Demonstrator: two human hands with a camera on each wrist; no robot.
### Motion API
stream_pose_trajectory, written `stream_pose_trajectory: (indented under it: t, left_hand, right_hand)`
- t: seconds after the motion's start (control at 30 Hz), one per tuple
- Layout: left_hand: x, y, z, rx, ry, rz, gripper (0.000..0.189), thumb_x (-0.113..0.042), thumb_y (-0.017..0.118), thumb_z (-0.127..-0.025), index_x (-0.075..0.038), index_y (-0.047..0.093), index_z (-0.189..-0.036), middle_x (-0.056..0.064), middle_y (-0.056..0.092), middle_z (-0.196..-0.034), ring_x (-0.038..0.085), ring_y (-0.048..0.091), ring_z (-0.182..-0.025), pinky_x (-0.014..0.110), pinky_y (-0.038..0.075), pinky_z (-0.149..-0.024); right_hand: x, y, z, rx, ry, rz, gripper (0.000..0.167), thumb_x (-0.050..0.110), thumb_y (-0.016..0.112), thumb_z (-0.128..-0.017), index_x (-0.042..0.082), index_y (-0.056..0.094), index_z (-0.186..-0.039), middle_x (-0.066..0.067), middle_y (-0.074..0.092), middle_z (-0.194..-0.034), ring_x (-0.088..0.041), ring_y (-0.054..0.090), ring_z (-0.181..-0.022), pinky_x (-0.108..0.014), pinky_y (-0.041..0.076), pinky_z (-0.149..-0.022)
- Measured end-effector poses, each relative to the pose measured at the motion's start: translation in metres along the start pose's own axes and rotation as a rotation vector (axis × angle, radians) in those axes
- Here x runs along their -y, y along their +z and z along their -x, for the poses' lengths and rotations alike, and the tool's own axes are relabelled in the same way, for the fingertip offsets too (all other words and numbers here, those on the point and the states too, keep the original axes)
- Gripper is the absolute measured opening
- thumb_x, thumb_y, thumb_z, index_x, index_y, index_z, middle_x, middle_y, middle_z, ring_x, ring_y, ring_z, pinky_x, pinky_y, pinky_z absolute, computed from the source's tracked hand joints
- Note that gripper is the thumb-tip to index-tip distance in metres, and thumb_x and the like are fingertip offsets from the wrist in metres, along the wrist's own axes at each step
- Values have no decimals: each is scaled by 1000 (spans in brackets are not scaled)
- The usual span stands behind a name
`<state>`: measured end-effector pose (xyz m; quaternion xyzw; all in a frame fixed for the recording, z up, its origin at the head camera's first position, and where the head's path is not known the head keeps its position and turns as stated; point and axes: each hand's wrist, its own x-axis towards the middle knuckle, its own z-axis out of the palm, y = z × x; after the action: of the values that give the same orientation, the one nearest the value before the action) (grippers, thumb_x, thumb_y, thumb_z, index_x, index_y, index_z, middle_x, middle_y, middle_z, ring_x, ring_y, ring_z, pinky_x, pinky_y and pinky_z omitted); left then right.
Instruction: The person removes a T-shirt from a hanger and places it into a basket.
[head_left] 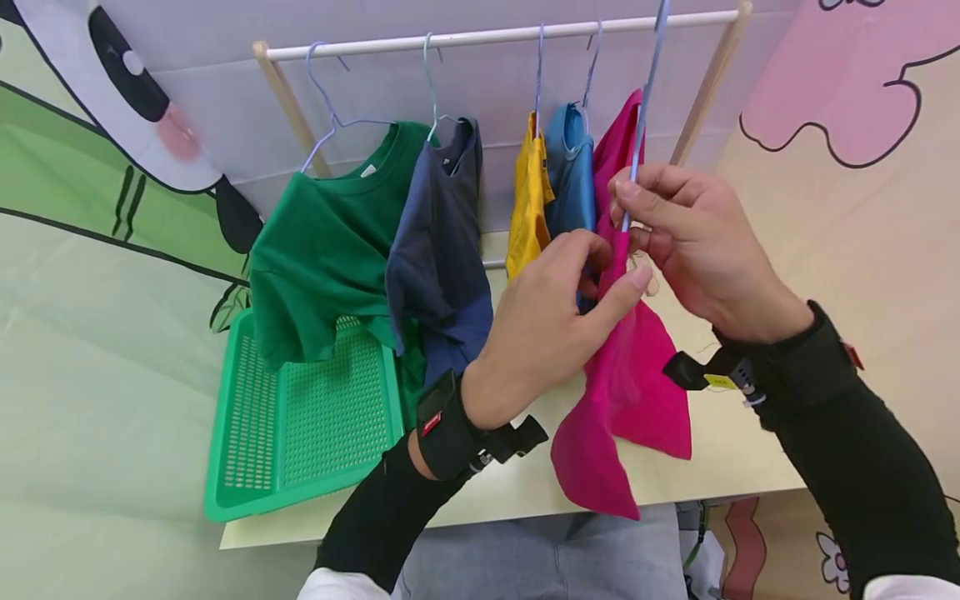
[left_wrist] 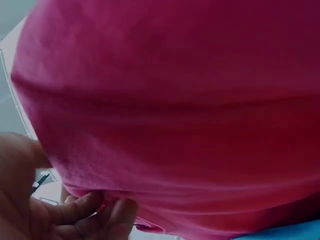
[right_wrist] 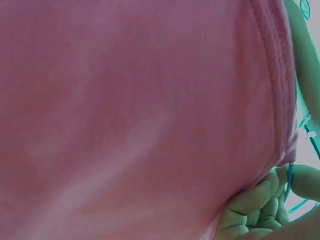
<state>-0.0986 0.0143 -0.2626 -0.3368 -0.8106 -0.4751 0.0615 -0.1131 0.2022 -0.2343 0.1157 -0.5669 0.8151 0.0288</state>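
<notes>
A bright pink shirt (head_left: pixel 648 392) hangs down over the table's right half, its upper part reaching back toward the rack. My right hand (head_left: pixel 697 233) pinches a pale blue hanger (head_left: pixel 651 92) between thumb and fingers, where it meets the pink cloth. Curled around the shirt's edge, my left hand (head_left: pixel 543 321) grips the cloth just below the right hand. In the left wrist view, pink fabric (left_wrist: pixel 175 115) fills most of the picture, with fingers at its lower edge. Stitched pink cloth (right_wrist: pixel 150 110) covers most of the right wrist view, and the hanger's lower part is hidden.
A white rail (head_left: pixel 487 37) on wooden posts carries a green shirt (head_left: pixel 337 225), a dark blue-grey shirt (head_left: pixel 442 242), a yellow garment (head_left: pixel 528 208) and a blue garment (head_left: pixel 572 175) on hangers. A green basket (head_left: pixel 217 433) sits at the table's left, below the green shirt.
</notes>
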Motion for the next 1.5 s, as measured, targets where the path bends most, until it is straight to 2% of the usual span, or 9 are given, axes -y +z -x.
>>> stream_pose_trajectory:
  t: [0.1, 0.23, 0.43, 0.6, 0.8, 0.97, 1.07, 1.2, 1.5]
  left_hand:
    - [0, 4, -1, -22, -11, -55, 24, -30, 64, -107, -6, 61, -104, 4, 57, -84, 13, 55, -70, 20, 49, -60]
    - [2, 6, 0, -26, 17, -112, 24, -27, 61, -110, -8, 59, -95, 2, 52, -71, 12, 50, -60, 20, 45, -55]
    - [4, 10, 5, -22, 90, -144, 28, -26, 60, -111, -10, 60, -88, 0, 49, -67, 10, 47, -58, 19, 43, -57]
    - [3, 14, 14, -10, 170, -160, 31, -23, 60, -110, -11, 57, -82, -1, 46, -64, 9, 42, -54, 19, 37, -53]
    - [4, 21, 30, 9, 204, -146, 29, -21, 63, -108, -12, 57, -81, -3, 47, -65, 6, 42, -55, 14, 38, -55]
    - [8, 28, 44, 24, 257, -177, 28, -20, 64, -107, -14, 57, -80, -5, 46, -64, 4, 40, -55, 11, 33, -55]
    - [11, 32, 53, 60, 307, -216, 27, -19, 66, -106, -13, 58, -81, -5, 46, -64, 3, 40, -54, 9, 29, -54]
    - [16, 37, 64, 107, 339, -251, 24, -19, 69, -105, -12, 60, -83, -5, 47, -64, 4, 42, -54, 8, 30, -56]
    - [25, 45, 75, 159, 433, -314, 22, -21, 71, -102, -15, 65, -82, -7, 53, -65, 4, 46, -55, 8, 31, -57]
  right_hand:
    - [-7, 6, 5, -24, 10, 40, 17, 10, 65, -106, -1, 75, -114, -11, 70, -96, -19, 68, -88, -25, 61, -79]
    - [-13, 6, 8, -47, 0, 37, 20, 15, 63, -108, 1, 76, -111, -9, 71, -93, -19, 68, -87, -25, 58, -80]
    - [-13, 0, 4, -88, -5, 2, 22, 19, 65, -107, 0, 77, -104, -9, 72, -91, -19, 67, -83, -26, 56, -74]
    - [-11, -8, -7, -122, 12, -86, 26, 20, 68, -106, -3, 74, -98, -10, 68, -85, -20, 64, -77, -28, 54, -68]
    - [-13, -14, -16, -162, -16, -143, 27, 18, 68, -106, -4, 74, -93, -11, 65, -79, -19, 62, -70, -28, 55, -68]
    - [-15, -18, -21, -198, -42, -154, 27, 17, 69, -106, -6, 73, -92, -12, 63, -78, -19, 59, -68, -24, 53, -61]
    - [-13, -20, -23, -218, -54, -153, 29, 16, 70, -105, -8, 71, -90, -12, 61, -75, -18, 57, -64, -22, 50, -54]
    - [-11, -21, -24, -226, -61, -139, 29, 16, 71, -104, -8, 71, -87, -12, 61, -74, -17, 55, -59, -21, 49, -50]
    - [-17, -20, -25, -271, -116, -114, 36, 13, 67, -105, -6, 62, -74, -10, 53, -65, -15, 45, -50, -19, 40, -43]
